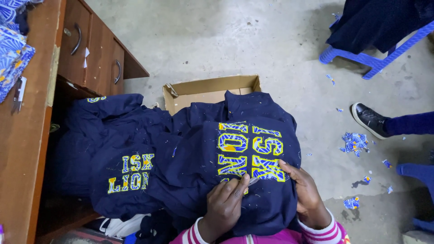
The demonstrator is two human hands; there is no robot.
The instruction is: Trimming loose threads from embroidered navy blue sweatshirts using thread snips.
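Floor [235,40]: grey concrete, scattered with small blue-and-yellow fabric scraps [354,143] on the right side.
Desk [27,149]: brown wood along the left edge, with drawers and curved metal handles; patterned blue cloth [11,54] lies on its top.
Garment pile [108,153]: dark navy tops heaped beside the desk, one showing yellow-and-blue applique lettering the right way up.
Garment in hand [244,149]: a navy top spread over the person's lap, near the middle of the view, its block of yellow-edged, blue-patterned letters turned upside down to the camera.
Cardboard box [210,90]: open, plain brown, just behind the lap garment, partly covered by it.
Blue plastic stool [375,58]: top right, with dark cloth draped on it.
Another person: a black shoe [368,118] and a navy trouser leg at the right edge.
Left hand [224,205]: grip closed, fingertips pinching a small pale tool or thread at the lower edge of the lettering; what it is, I cannot tell.
Right hand [305,190]: fingers spread flat, pressing the cloth beside the letters; holds nothing.
Working well: I judge the cloth should stay taut under the flat hand, trimming close to the letter edge without nicking the stitching.
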